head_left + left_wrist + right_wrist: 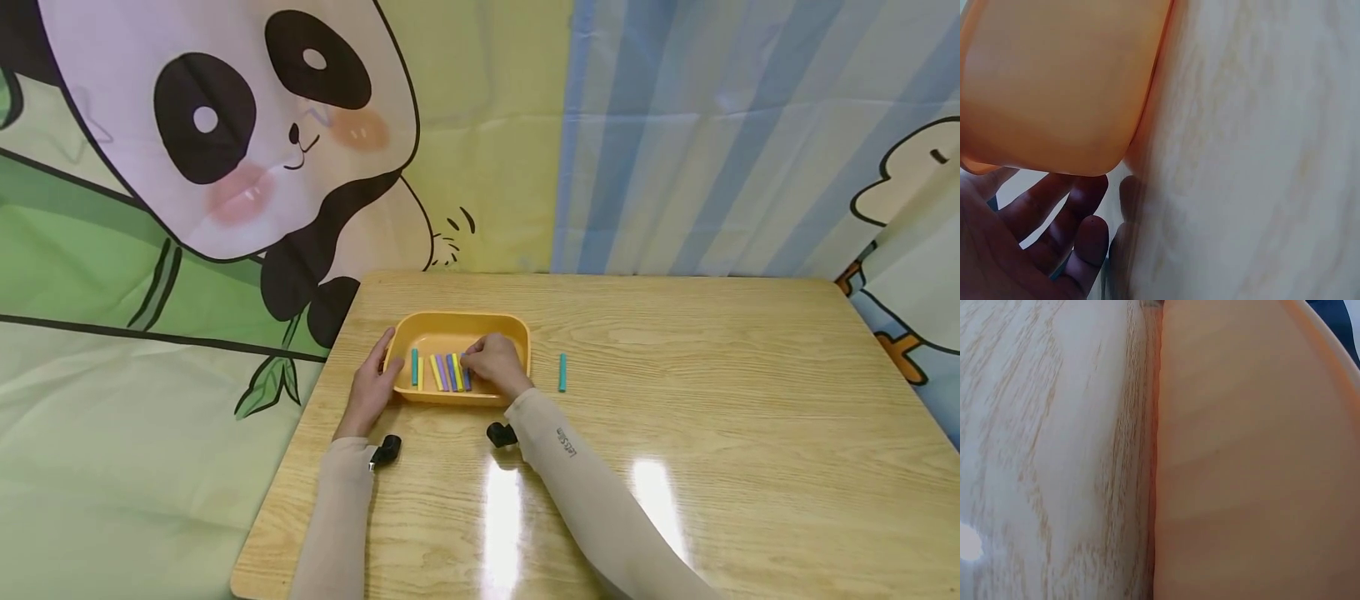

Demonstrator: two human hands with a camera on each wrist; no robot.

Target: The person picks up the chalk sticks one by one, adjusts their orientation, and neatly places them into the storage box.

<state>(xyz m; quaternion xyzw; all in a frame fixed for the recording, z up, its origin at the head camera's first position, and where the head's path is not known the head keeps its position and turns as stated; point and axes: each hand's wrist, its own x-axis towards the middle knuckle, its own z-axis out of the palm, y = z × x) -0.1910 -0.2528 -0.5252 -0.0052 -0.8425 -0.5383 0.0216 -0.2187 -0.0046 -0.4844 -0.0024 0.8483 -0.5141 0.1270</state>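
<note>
Left hand (369, 385) rests straight-fingered on the orange tray (510, 327) at 9 o'clock; right hand (493, 363) inside, fingers curled over the sticks (447, 372), grip unclear — a clumsy lift could scatter the row

From my head view, the right hand (495, 365) covers the sticks at the tray's (465, 322) three o'clock side. My right wrist view shows only blurred tray wall (1254, 462), cut off at every edge.
</note>
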